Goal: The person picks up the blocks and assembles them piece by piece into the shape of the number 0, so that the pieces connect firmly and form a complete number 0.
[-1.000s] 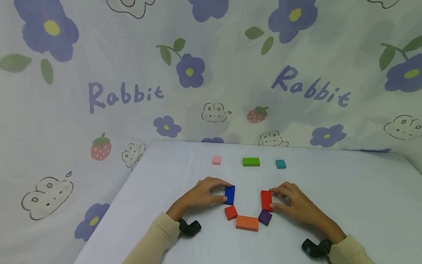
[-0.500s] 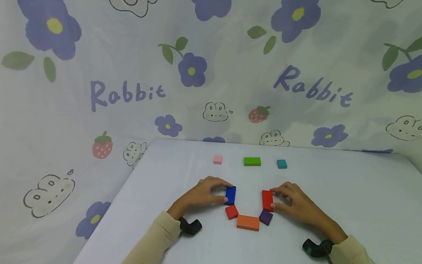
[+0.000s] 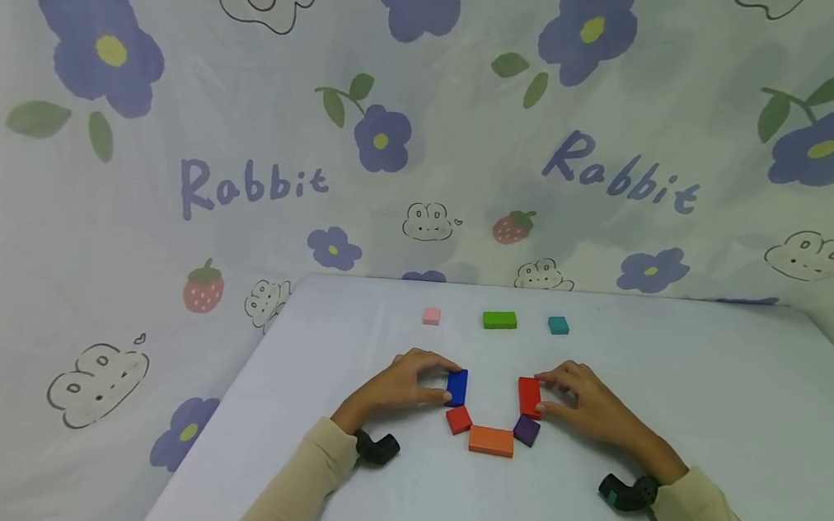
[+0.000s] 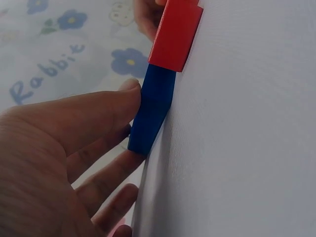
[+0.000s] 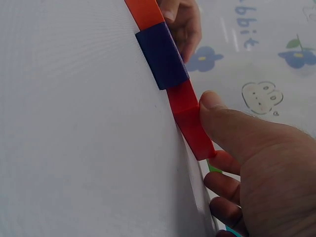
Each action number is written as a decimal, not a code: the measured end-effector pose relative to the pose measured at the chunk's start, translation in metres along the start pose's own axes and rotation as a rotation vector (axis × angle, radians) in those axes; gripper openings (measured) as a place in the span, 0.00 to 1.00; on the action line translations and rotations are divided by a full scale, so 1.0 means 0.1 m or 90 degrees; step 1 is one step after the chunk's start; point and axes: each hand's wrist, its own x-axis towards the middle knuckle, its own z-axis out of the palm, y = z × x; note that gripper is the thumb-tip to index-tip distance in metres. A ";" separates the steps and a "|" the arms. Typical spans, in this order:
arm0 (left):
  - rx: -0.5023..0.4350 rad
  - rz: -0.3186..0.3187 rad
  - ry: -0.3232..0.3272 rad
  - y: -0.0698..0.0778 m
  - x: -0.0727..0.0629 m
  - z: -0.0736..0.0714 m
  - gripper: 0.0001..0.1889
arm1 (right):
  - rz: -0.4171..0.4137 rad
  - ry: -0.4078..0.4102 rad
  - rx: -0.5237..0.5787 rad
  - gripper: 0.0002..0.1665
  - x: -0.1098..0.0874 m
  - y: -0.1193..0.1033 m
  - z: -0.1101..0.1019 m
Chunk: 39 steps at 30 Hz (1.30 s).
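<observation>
My left hand [image 3: 405, 382] pinches a blue rectangular block [image 3: 456, 387] lying on the white table, thumb at its near end and a finger at its far end. Across from it, my right hand [image 3: 583, 399] holds a red rectangular block [image 3: 528, 397] the same way. A small red block [image 3: 458, 419] sits at the blue block's near end, and a small purple block [image 3: 526, 430] at the red one's. Between these two lies an orange rectangular block [image 3: 491, 441], so the blocks form a U. In the left wrist view the thumb presses the blue block [image 4: 153, 108].
Along the back of the table [image 3: 674, 382] lie a small pink block [image 3: 431, 316], a green rectangular block [image 3: 499, 320] and a small teal block [image 3: 558, 325]. A patterned curtain [image 3: 252, 97] hangs behind and to the left.
The head view shifts very slightly. Both hands keep their hold on the blue and red blocks, and no block visibly moves on the table.
</observation>
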 end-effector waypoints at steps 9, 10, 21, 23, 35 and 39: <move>-0.011 -0.006 0.000 0.02 -0.02 0.02 0.23 | -0.007 0.000 0.001 0.29 -0.01 0.03 0.02; -0.011 -0.005 0.001 0.02 -0.02 0.02 0.23 | -0.009 0.003 0.000 0.29 -0.01 0.03 0.03; 0.000 -0.008 0.000 -0.01 -0.01 0.02 0.23 | -0.009 0.004 -0.011 0.29 -0.01 0.03 0.01; 0.002 -0.006 0.001 -0.01 -0.01 0.02 0.23 | -0.010 0.002 -0.010 0.29 -0.01 0.03 0.00; 0.002 -0.006 -0.002 -0.02 -0.01 0.03 0.24 | -0.015 0.004 -0.008 0.29 0.00 0.02 0.01; 0.000 -0.007 -0.001 -0.01 0.00 0.02 0.23 | -0.018 0.008 -0.010 0.29 0.00 0.02 0.01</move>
